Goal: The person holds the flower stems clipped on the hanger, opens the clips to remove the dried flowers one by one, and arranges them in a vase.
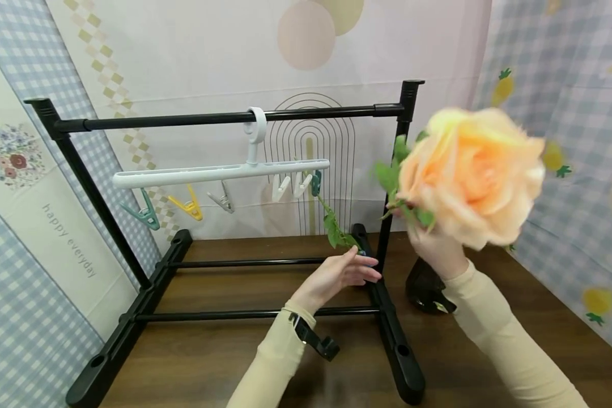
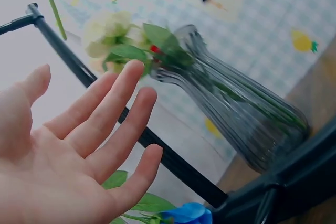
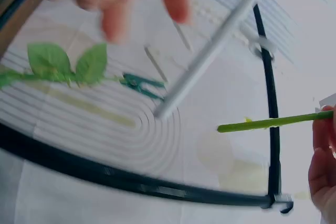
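Observation:
My right hand (image 1: 438,249) grips a large peach rose (image 1: 476,175) by its stem, to the right of the black rack. In the right wrist view the cut end of the green stem (image 3: 257,124) points toward the hanger. With fingers spread, my left hand (image 1: 334,276) is held low near the rack's right post, palm showing in the left wrist view. Close beside it hangs a blue flower (image 2: 186,214), head down, its leafy stem (image 1: 331,218) pinched by a dark green clip (image 1: 316,183). That clip is at the right end of a white hanger (image 1: 209,174).
The hanger hooks over the rack's top bar (image 1: 168,120). Other clips hang along it: a green one (image 1: 145,212), a yellow one (image 1: 188,205), a grey one (image 1: 223,198) and two white ones. Right of the rack stands a dark glass vase (image 2: 231,103) with pale flowers (image 2: 107,32).

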A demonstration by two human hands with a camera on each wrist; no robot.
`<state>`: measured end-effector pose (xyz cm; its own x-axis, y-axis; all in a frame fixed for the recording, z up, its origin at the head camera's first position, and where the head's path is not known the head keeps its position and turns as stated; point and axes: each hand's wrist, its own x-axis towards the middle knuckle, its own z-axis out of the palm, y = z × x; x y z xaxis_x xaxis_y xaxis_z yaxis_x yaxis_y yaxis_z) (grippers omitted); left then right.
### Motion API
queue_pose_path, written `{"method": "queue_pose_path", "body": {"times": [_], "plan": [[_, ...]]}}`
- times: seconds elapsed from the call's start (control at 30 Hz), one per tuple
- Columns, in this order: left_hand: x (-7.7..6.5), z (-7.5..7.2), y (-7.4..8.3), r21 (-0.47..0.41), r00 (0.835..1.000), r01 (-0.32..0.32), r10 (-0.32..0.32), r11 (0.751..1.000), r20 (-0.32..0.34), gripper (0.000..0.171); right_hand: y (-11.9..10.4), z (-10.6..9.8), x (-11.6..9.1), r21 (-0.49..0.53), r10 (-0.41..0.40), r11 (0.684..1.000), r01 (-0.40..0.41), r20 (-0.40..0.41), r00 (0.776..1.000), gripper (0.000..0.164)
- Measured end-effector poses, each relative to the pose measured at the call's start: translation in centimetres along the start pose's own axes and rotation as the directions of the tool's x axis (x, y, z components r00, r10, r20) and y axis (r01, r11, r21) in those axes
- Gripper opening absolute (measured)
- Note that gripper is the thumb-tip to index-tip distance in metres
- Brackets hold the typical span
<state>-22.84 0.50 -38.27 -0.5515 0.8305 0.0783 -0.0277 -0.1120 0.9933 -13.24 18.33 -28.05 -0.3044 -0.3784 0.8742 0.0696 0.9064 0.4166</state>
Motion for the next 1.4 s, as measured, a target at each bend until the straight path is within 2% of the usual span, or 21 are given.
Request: {"method": "queue_pose_path", "body": {"times": [0.03, 0.07, 0.1, 0.13, 0.23, 0.3, 0.37, 0.5, 0.63, 0.73, 0.83, 1.0, 1.1, 1.23, 1.33, 1.4], "plan": [[0.1, 0.1, -0.1, 0.021, 1.0, 0.003, -0.003, 1.0, -0.002, 0.061, 0.3, 0.2, 0.1, 0.395, 0.106, 0.913, -0.102, 0.011, 0.994, 0.016], [0.2, 0.2, -0.2, 0.037, 1.0, 0.003, -0.003, 0.999, -0.002, 0.06, 0.5, 0.2, 0.4, 0.593, 0.222, 0.791, -0.151, -0.048, 0.974, 0.012], [0.4, 0.4, -0.3, 0.058, 1.0, 0.002, -0.002, 0.998, 0.0, 0.057, 0.9, 0.2, 0.6, 0.717, 0.336, 0.662, -0.219, -0.022, 0.942, 0.012], [0.5, 0.5, -0.4, 0.079, 1.0, 0.0, 0.0, 0.997, 0.003, 0.054, 1.3, 0.0, 0.8, 0.792, 0.429, 0.55, -0.264, 0.003, 0.903, 0.017], [1.0, 1.2, -0.4, 0.114, 1.0, -0.011, 0.011, 0.993, 0.004, 0.045, 2.7, -0.5, 0.6, 0.748, 0.505, 0.56, -0.356, 0.033, 0.863, 0.014], [1.4, 1.6, -0.5, 0.137, 1.0, -0.004, 0.004, 0.991, 0.001, 0.041, 3.7, -0.8, 0.3, 0.747, 0.552, 0.522, -0.412, 0.071, 0.831, 0.013], [1.8, 2.2, -0.5, 0.151, 1.0, 0.015, -0.013, 0.988, -0.013, 0.041, 4.7, -1.1, -0.1, 0.728, 0.58, 0.512, -0.456, 0.098, 0.808, 0.011], [3.0, 3.3, -0.8, 0.207, 0.996, 0.074, -0.062, 0.976, -0.068, 0.046, 6.2, -1.3, -1.1, 0.681, 0.656, 0.485, -0.548, 0.131, 0.743, 0.007], [4.1, 4.5, -1.3, 0.258, 0.989, 0.107, -0.077, 0.96, -0.127, 0.055, 7.1, -1.4, -1.9, 0.615, 0.73, 0.448, -0.65, 0.168, 0.662, 0.012], [4.9, 5.3, -1.7, 0.27, 0.984, 0.107, -0.062, 0.957, -0.169, 0.062, 7.5, -1.4, -2.4, 0.558, 0.756, 0.444, -0.701, 0.186, 0.627, 0.014], [5.7, 6.0, -2.4, 0.265, 0.977, 0.1, -0.043, 0.959, -0.211, 0.067, 7.7, -1.2, -3.0, 0.506, 0.76, 0.449, -0.737, 0.217, 0.613, 0.015], [6.6, 6.9, -4.0, 0.272, 0.965, 0.098, -0.024, 0.957, -0.262, 0.07, 7.8, -0.2, -4.2, 0.443, 0.746, 0.471, -0.763, 0.261, 0.612, 0.017], [7.0, 7.5, -4.9, 0.291, 0.96, 0.101, -0.016, 0.952, -0.278, 0.07, 7.9, 0.1, -4.9, 0.451, 0.754, 0.454, -0.768, 0.264, 0.601, 0.019], [7.4, 8.4, -5.7, 0.302, 0.956, 0.11, -0.018, 0.947, -0.294, 0.071, 8.3, -0.3, -5.1, 0.487, 0.789, 0.41, -0.771, 0.234, 0.568, 0.021], [7.7, 8.9, -6.1, 0.304, 0.952, 0.117, -0.019, 0.945, -0.306, 0.073, 8.5, -0.4, -4.7, 0.481, 0.811, 0.393, -0.784, 0.221, 0.542, 0.023], [7.9, 9.0, -6.3, 0.313, 0.949, 0.127, -0.023, 0.941, -0.316, 0.076, 8.6, -0.4, -4.4, 0.471, 0.814, 0.387, -0.793, 0.229, 0.533, 0.024]]}}
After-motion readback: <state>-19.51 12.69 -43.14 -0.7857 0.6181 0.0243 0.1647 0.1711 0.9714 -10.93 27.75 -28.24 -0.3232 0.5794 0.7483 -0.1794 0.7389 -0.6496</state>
